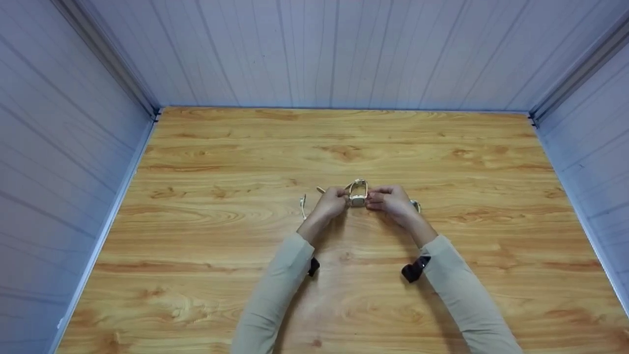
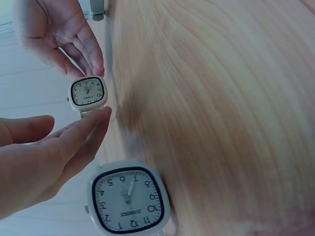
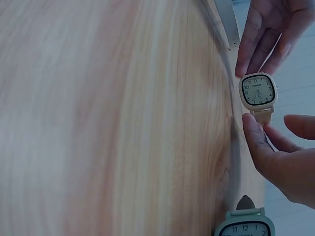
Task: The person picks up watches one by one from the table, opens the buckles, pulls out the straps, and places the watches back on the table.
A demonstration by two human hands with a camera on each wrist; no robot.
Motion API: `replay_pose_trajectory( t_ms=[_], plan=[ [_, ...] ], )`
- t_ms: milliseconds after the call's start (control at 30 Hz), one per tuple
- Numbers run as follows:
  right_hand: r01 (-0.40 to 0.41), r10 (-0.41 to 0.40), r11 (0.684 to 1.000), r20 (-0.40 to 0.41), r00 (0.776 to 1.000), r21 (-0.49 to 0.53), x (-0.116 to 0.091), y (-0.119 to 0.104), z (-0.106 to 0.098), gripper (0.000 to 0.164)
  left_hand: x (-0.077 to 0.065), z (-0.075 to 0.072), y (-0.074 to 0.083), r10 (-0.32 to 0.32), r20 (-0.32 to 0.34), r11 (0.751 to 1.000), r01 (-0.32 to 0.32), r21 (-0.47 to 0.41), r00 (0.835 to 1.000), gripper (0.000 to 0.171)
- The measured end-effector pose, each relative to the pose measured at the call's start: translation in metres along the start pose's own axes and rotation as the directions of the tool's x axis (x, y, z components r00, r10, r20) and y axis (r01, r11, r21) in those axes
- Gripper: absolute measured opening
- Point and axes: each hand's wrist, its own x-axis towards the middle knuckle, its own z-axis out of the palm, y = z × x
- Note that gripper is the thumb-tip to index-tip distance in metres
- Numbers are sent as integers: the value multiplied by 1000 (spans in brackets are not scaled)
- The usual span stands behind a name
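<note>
A cream wristwatch (image 1: pixel 358 201) with a squarish white dial stands mid-table between the two hands, its strap looped behind the dial. My left hand (image 1: pixel 331 201) is at its left side; the extended fingertips touch the watch near the strap, and the thumb (image 2: pixel 29 129) is held apart. From the other side my right hand (image 1: pixel 391 202) touches it with fairly straight fingers, thumb (image 3: pixel 300 126) also off it. Close to the left wrist camera lies a second pale watch (image 2: pixel 129 199). A light green watch (image 3: pixel 246 230) appears at the bottom of the right wrist view.
The wood-grain table (image 1: pixel 344 295) is bordered by white panel walls (image 1: pixel 314 54) at the back and sides. Left of the left hand lies a watch (image 1: pixel 303 206), with a strap end (image 1: pixel 320 190) nearby. Another watch (image 1: pixel 416 205) sits partly hidden beyond the right hand.
</note>
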Motion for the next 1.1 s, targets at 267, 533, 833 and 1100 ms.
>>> replay_pose_trajectory(
  t_ms=[267, 533, 833, 1100],
  plan=[
    [2, -3, 1000, -45, 999, -20, -6, -10, 3, 31, -58, -12, 57, -39, -9, 990, 37, -134, 999, 24],
    [36, -38, 998, -53, 998, -43, -16, -22, 5, 28, -62, -12, 63, 12, -93, 984, -28, -175, 996, 17],
    [106, -108, 993, 19, 994, 58, -29, -35, 6, 11, -70, -12, 73, 13, -117, 954, -47, -297, 993, 13],
    [188, -191, 981, 60, 980, 47, -39, -42, 9, 7, -76, -13, 78, 39, -155, 950, -84, -301, 987, 12]
  ],
)
